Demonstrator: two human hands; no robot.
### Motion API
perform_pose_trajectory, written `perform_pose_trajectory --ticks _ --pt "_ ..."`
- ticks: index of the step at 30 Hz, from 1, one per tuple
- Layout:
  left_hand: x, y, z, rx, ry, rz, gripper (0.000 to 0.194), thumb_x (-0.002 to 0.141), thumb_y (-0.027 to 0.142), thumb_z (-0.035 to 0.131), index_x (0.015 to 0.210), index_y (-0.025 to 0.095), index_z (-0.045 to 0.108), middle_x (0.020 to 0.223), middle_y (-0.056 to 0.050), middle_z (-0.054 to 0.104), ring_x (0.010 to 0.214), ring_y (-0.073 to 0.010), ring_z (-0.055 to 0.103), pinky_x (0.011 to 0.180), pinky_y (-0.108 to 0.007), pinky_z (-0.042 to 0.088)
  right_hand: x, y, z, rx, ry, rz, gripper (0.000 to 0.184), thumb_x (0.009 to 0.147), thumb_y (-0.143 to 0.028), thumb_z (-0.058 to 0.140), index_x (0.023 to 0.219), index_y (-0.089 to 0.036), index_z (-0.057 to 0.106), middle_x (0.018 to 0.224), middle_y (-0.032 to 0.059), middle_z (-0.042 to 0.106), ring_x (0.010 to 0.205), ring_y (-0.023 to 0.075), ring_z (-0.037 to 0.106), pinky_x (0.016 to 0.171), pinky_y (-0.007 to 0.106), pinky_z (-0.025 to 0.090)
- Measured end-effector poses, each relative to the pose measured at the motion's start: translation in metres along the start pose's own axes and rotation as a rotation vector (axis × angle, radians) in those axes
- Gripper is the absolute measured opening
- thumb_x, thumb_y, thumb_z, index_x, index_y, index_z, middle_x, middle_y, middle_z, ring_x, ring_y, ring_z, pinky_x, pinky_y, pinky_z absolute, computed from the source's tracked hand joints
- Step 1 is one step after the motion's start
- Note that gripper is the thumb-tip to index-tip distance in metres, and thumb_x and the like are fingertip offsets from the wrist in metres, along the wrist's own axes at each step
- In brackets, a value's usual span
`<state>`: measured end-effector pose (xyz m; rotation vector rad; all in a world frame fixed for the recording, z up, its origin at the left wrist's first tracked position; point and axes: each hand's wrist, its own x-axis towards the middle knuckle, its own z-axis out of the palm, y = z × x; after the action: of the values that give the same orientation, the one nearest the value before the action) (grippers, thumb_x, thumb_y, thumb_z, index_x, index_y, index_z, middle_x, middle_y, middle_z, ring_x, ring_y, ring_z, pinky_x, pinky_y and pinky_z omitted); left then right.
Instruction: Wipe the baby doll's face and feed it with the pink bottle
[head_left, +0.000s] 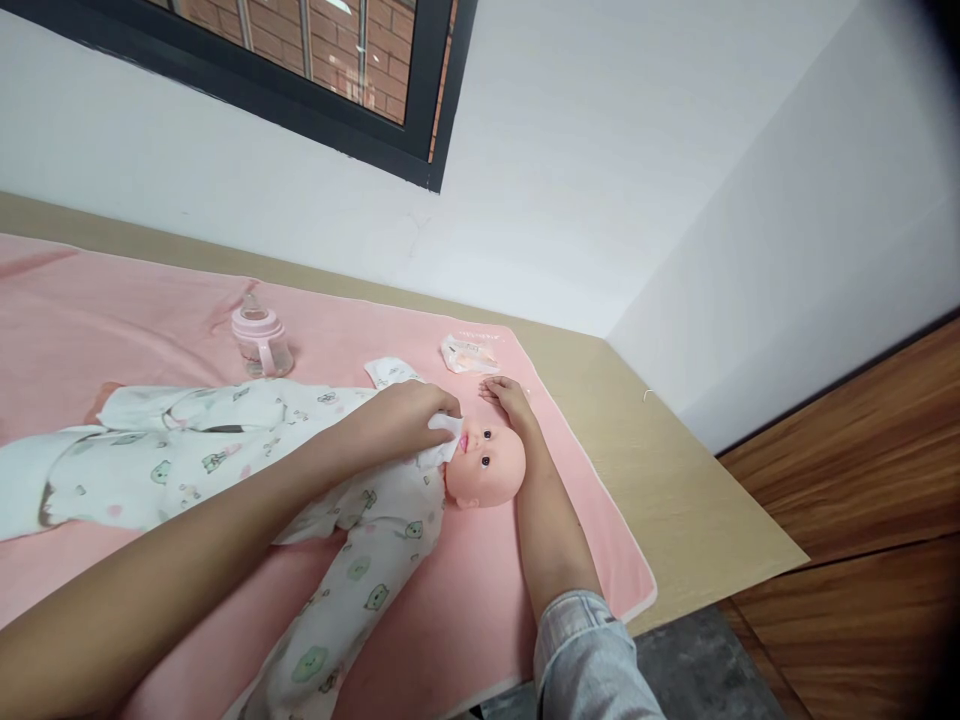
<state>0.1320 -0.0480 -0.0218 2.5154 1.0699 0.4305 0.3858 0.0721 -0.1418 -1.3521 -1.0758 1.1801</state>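
Observation:
A baby doll (pixel 491 470) in white printed clothes (pixel 225 455) lies on its back on a pink blanket (pixel 450 600), head towards the right. My left hand (pixel 412 412) pinches a white tissue (pixel 444 440) at the doll's chin and neck, just beside its mouth. Beyond the doll's head rests my right hand (pixel 508 398), its fingers stretched out on the blanket and its forearm alongside the crown. Close to those fingertips is a small clear plastic packet (pixel 469 354), its contents hard to make out.
A pink-topped baby bottle (pixel 261 345) with handles stands on the blanket behind the doll. The wooden tabletop (pixel 660 500) extends past the blanket on the right. A white wall (pixel 540 200) with a dark-framed window (pixel 424 150) rises behind, and wood panels (pixel 862 470) are at the right.

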Motion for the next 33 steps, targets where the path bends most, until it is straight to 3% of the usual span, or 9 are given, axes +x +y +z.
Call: perform_pose_trajectory --ticks 4,14,24,33 --pt "0.001 -0.005 0.003 0.011 0.035 0.016 0.027 0.083 0.026 0.052 0.101 0.020 0.071 0.109 -0.004 0.073 0.100 -0.0267 0.065 0.079 -0.033 0.044 0.001 0.001 -0.001 -0.002 0.000 0.002 0.012 0.088 -0.012 0.057 0.082 -0.014 0.067 0.079 0.0027 0.072 0.072 0.0098 0.067 0.082 0.023 0.056" --pt "0.006 -0.007 0.007 0.036 0.074 0.064 0.027 0.086 0.028 0.051 0.096 0.021 0.076 0.096 -0.005 0.073 0.090 -0.0251 0.065 0.073 -0.032 0.042 0.003 0.003 -0.002 0.011 -0.012 -0.008 0.013 0.089 -0.012 0.055 0.082 -0.013 0.066 0.079 0.0030 0.072 0.072 0.0093 0.068 0.082 0.022 0.057" --pt "0.009 -0.005 0.012 0.023 0.106 0.029 0.027 0.085 0.021 0.052 0.094 0.024 0.077 0.093 -0.002 0.071 0.086 -0.0218 0.064 0.070 -0.029 0.042 0.009 0.009 -0.003 0.023 -0.015 -0.024 0.013 0.088 -0.012 0.056 0.080 -0.014 0.066 0.078 0.0020 0.072 0.071 0.0092 0.068 0.082 0.023 0.057" --pt "-0.001 0.004 -0.002 -0.043 0.045 0.031 0.028 0.085 0.022 0.049 0.096 0.021 0.075 0.096 -0.001 0.074 0.087 -0.0212 0.066 0.071 -0.027 0.043 0.009 0.009 -0.004 0.016 -0.014 -0.024 0.011 0.088 -0.012 0.058 0.081 -0.014 0.066 0.079 0.0027 0.072 0.071 0.0089 0.068 0.080 0.022 0.057"
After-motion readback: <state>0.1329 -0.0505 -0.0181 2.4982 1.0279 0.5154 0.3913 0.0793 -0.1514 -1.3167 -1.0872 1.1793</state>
